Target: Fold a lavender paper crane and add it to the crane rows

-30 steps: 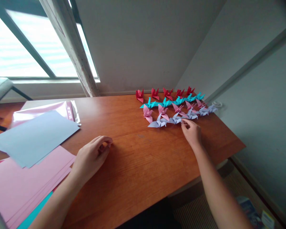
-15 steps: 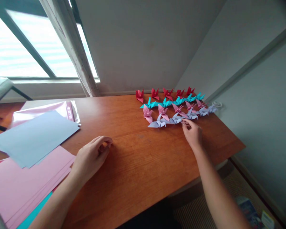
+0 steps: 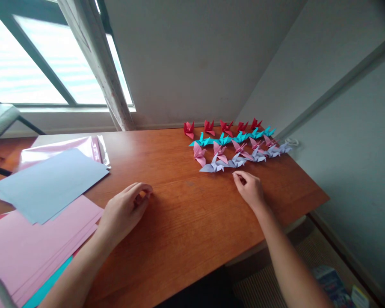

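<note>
Folded paper cranes stand in rows on the wooden table (image 3: pixel 186 201). The row nearest me is pale lilac cranes (image 3: pixel 236 161); behind it come pink cranes (image 3: pixel 219 150), turquoise cranes (image 3: pixel 223 139) and, by the wall, red cranes (image 3: pixel 226 127). My right hand (image 3: pixel 249 188) is just in front of the lilac row, apart from it, thumb and fingertips pinched together with nothing visible in them. On the table to the left rests my left hand (image 3: pixel 126 211), fingers curled in and closed on nothing I can see, beside the pink sheets (image 3: pixel 48 239).
Pale blue sheets (image 3: pixel 54 179) lie over the pink stack, with a turquoise sheet (image 3: pixel 48 284) beneath. A clear plastic packet of pink paper (image 3: pixel 64 150) sits behind them. A white cable (image 3: pixel 291 141) lies at the far right corner. A chair (image 3: pixel 1 119) stands beyond the left edge.
My right hand has drawn back from the lilac cranes, toward me and slightly left. My left hand has stayed in place, and the cranes look unmoved.
</note>
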### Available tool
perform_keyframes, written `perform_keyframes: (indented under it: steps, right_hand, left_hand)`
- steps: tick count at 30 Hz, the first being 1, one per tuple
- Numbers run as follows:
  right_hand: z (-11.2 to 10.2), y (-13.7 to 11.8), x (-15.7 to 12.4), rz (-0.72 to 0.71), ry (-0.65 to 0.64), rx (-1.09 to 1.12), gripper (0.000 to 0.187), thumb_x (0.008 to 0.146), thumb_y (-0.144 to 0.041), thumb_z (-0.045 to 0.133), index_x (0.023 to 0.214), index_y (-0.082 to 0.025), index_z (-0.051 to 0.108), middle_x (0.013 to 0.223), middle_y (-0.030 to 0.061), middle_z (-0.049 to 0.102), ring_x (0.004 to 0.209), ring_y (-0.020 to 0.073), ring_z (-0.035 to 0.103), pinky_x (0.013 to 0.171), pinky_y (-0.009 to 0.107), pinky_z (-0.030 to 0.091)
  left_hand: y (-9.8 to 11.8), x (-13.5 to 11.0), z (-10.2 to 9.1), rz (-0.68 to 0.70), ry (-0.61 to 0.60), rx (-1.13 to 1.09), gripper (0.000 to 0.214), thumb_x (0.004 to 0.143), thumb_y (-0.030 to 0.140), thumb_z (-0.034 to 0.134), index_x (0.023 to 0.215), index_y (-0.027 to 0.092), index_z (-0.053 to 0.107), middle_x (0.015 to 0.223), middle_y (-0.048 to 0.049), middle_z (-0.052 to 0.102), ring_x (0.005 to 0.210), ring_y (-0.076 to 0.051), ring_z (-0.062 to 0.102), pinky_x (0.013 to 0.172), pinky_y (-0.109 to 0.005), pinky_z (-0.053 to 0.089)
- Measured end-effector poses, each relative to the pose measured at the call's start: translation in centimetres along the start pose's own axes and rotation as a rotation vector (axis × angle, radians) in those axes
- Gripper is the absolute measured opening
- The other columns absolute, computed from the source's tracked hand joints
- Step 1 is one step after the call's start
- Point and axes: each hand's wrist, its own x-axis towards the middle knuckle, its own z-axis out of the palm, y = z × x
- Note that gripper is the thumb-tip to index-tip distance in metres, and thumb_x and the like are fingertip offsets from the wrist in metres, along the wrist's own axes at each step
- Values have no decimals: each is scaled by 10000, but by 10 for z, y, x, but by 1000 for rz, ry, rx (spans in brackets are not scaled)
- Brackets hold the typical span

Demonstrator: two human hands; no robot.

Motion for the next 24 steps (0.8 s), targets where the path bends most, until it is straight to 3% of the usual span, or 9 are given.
perform_keyframes:
  steps: [24]
  right_hand:
    - [9, 5, 6, 49, -38, -108, 348, 894, -347, 508, 1074, -172, 748, 774, 86, 736, 678, 228, 665, 670, 328, 498]
  left_hand:
    - [2, 0, 0, 10, -3, -22, 190, 886, 278, 452, 990, 238, 606, 907, -5, 701, 690, -159, 625, 656, -268, 444]
